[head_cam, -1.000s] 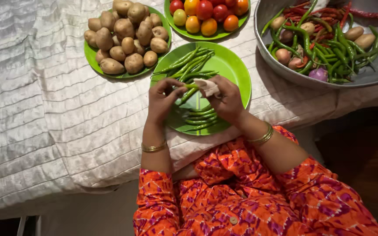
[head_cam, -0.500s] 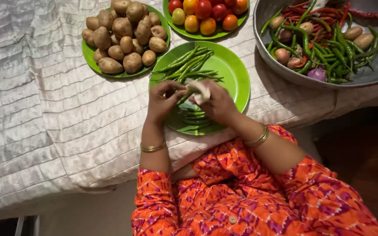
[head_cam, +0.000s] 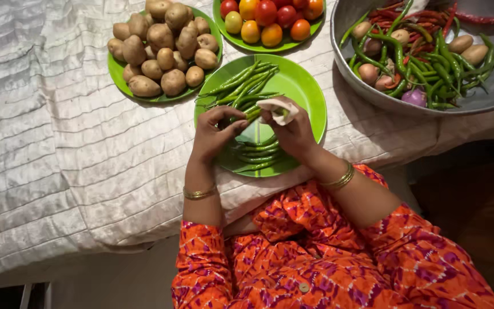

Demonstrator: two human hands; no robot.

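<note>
No packages, labels, signs or screens.

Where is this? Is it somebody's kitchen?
Probably a home spot for getting food ready, though no stove or sink shows. A cloth-covered table holds a plate of potatoes, a plate of tomatoes and a metal bowl of mixed vegetables.

Glossy green plastic plate [head_cam: 307, 91], dull grey metal bowl [head_cam: 487, 97], waxy chillies [head_cam: 255, 151], matt rough-skinned potatoes [head_cam: 161, 51], shiny crinkled cloth [head_cam: 58, 149] (satin-like).
</note>
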